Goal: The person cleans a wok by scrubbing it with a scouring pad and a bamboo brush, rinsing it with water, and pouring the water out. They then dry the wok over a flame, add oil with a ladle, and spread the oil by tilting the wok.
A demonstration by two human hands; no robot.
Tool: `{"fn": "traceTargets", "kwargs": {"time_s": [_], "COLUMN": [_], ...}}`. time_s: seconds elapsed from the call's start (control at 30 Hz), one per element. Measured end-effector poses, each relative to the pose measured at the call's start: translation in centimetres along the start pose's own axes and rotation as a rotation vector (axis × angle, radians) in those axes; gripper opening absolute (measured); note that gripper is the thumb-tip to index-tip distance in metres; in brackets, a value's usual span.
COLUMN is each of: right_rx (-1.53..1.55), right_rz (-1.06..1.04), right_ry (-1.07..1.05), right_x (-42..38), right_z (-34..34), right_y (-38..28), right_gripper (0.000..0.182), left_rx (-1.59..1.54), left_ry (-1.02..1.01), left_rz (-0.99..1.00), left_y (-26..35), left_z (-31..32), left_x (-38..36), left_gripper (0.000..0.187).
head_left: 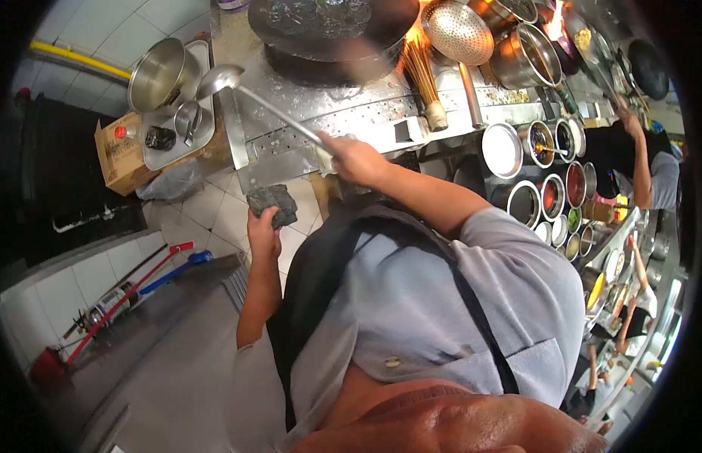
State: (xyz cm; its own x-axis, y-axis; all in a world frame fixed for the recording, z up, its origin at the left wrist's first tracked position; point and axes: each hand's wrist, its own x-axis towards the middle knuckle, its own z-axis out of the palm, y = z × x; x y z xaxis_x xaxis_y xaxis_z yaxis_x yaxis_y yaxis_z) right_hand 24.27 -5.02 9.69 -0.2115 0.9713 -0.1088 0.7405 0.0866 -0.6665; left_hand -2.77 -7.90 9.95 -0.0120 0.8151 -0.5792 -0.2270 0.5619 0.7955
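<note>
My right hand (pixel 357 160) is closed around the handle of a metal ladle (pixel 271 111). The ladle reaches left, its bowl (pixel 220 78) over the gap between the stove counter and a side tray. My left hand (pixel 266 230) grips a folded dark grey cloth (pixel 278 204), held low at the counter's near left corner. Ahead of both hands sits a large dark wok (pixel 328 34) with a wet, shiny inside. Right of the wok are a bamboo brush (pixel 422 79) and a perforated skimmer (pixel 458 34).
A tray (pixel 158 160) with a steel pot (pixel 158 72) stands left, beside a cardboard box (pixel 118 155). Flames (pixel 555 23) burn at back right. Several seasoning containers (pixel 502 149) line the right side. Another person's arm (pixel 638 158) works farther right. Long-handled tools (pixel 132 302) lean at lower left.
</note>
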Motion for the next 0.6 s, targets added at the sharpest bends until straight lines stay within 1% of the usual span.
{"fn": "traceTargets", "kwargs": {"time_s": [0.03, 0.07, 0.1, 0.13, 0.17, 0.23, 0.27, 0.3, 0.33, 0.37, 0.43, 0.47, 0.5, 0.57, 0.6], "right_rx": [-0.056, -0.05, -0.05, -0.053, -0.05, 0.001, 0.045, 0.043, 0.006, -0.03, -0.124, -0.46, -0.448, -0.451, -0.29], "right_rz": [0.019, 0.023, 0.083, 0.142, 0.148, 0.062, 0.128, 0.124, 0.113, 0.101, 0.3, 0.327, 0.377, 0.732, 0.837], "right_ry": [-0.027, -0.014, -0.044, -0.074, -0.068, 0.069, 0.05, 0.039, 0.075, 0.113, 0.259, 0.471, 0.478, 0.546, 0.401], "right_x": [1.4, 2.5, 3.3, 4.1, 4.9, 6.1, 6.7, 6.6, 6.1, 5.5, 3.9, 2.7, 0.4, -1.5, -2.0], "right_z": [1.8, 3.0, 4.1, 5.0, 5.9, 7.5, 8.1, 7.4, 5.8, 4.3, 0.9, 0.0, -6.7, -8.2, -8.5], "right_y": [0.0, -0.3, -0.8, -1.0, -0.9, -0.3, -0.1, 0.4, 0.9, 1.9, 7.2, 12.1, 9.9, 15.4, 18.4], "right_gripper": [0.072, 0.072, 0.071, 0.07, 0.07, 0.068, 0.068, 0.068, 0.06, 0.053, 0.041, 0.037, 0.047, 0.058, 0.064], "left_rx": [0.012, -0.004, -0.018, 0.006, 0.012, -0.018, -0.023, 0.044, 0.111, 0.103, 0.156, 0.145, 0.186, 0.216, 0.324], "left_ry": [-0.009, -0.04, -0.069, -0.042, -0.049, -0.058, -0.054, -0.023, 0.012, 0.023, 0.066, 0.081, 0.108, 0.145, 0.192], "left_rz": [0.006, 0.043, 0.076, 0.11, 0.108, 0.097, 0.093, 0.031, -0.033, -0.036, -0.067, -0.069, -0.053, -0.048, 0.214], "left_y": [-0.5, -1.7, -2.4, -2.4, -2.3, -2.4, -2.4, -2.3, -2.2, -2.6, -3.9, -3.5, -2.8, -2.8, -3.3], "left_z": [0.1, 0.0, 0.0, 0.8, 1.5, 2.8, 3.4, 3.7, 3.9, 4.1, 4.0, 4.3, 4.8, 5.0, 4.2], "left_x": [1.1, 2.6, 3.6, 4.2, 4.8, 5.8, 6.3, 6.9, 7.5, 8.2, 10.1, 10.1, 9.8, 9.6, 10.0], "left_gripper": [0.041, 0.041, 0.042, 0.042, 0.042, 0.044, 0.044, 0.044, 0.045, 0.045, 0.045, 0.045, 0.043, 0.042, 0.041]}}
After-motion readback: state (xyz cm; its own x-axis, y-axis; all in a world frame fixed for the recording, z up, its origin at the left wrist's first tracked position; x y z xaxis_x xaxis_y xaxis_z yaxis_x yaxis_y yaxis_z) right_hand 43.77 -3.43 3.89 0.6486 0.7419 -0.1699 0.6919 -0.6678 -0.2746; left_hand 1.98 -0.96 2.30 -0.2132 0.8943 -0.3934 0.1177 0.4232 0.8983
